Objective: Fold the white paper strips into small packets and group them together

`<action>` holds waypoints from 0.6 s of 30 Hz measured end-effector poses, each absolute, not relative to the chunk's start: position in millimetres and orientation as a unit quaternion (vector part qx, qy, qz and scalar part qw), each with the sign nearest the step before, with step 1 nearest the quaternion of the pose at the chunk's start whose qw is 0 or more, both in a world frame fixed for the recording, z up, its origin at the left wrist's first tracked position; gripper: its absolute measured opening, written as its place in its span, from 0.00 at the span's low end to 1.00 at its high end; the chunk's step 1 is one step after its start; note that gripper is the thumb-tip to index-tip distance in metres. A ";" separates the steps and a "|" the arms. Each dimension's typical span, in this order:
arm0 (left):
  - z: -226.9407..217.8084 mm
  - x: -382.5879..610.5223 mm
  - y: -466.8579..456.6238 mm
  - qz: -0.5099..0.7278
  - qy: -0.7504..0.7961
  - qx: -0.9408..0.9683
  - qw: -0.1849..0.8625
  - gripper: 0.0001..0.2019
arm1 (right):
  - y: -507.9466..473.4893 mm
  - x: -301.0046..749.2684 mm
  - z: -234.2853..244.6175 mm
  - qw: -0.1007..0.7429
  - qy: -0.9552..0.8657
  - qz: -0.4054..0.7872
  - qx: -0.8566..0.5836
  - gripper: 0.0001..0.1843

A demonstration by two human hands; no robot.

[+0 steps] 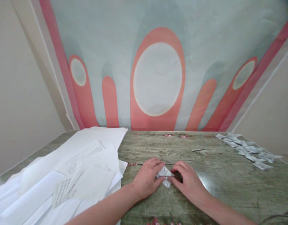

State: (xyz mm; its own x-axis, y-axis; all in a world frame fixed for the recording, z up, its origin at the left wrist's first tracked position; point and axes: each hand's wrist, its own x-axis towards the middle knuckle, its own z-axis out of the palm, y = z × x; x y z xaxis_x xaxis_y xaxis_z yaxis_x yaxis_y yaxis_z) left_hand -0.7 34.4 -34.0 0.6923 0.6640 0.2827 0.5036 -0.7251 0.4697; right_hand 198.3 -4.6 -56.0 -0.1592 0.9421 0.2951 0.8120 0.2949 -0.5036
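Observation:
A small folded piece of printed paper, with creases and dark lines on it, lies at the front middle of the table. My left hand grips its left side, thumb at the lower edge and fingers above. From the right, my right hand pinches the paper's right corner between thumb and curled fingers. A lower tip of the paper points toward me between the two thumbs. The fingertips cover parts of both side corners.
Loose white and printed sheets spread over the table's left side. Several small folded paper pieces lie in rows at the far right. Behind the wood-patterned table stands a backdrop with pink shapes.

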 end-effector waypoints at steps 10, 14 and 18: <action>-29.9 -1.9 33.6 0.222 0.322 0.890 0.233 0.20 | -1.6 200.4 -54.4 0.308 -0.736 0.201 -0.569 0.06; -32.4 -2.6 33.5 0.242 0.318 0.875 0.273 0.23 | -2.5 199.6 -53.4 0.314 -0.733 0.210 -0.566 0.06; -32.6 -1.7 32.9 0.278 0.309 0.859 0.301 0.22 | -2.8 199.2 -53.5 0.321 -0.729 0.221 -0.563 0.07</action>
State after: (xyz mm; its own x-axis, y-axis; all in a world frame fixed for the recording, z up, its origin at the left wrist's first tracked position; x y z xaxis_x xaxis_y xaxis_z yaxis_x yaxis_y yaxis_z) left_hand -1.7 32.9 -32.6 0.6550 0.6973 0.2911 0.3634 -0.6285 0.6877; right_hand 199.2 -2.8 -53.5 -0.1601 0.9627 0.2182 0.6785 0.2679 -0.6840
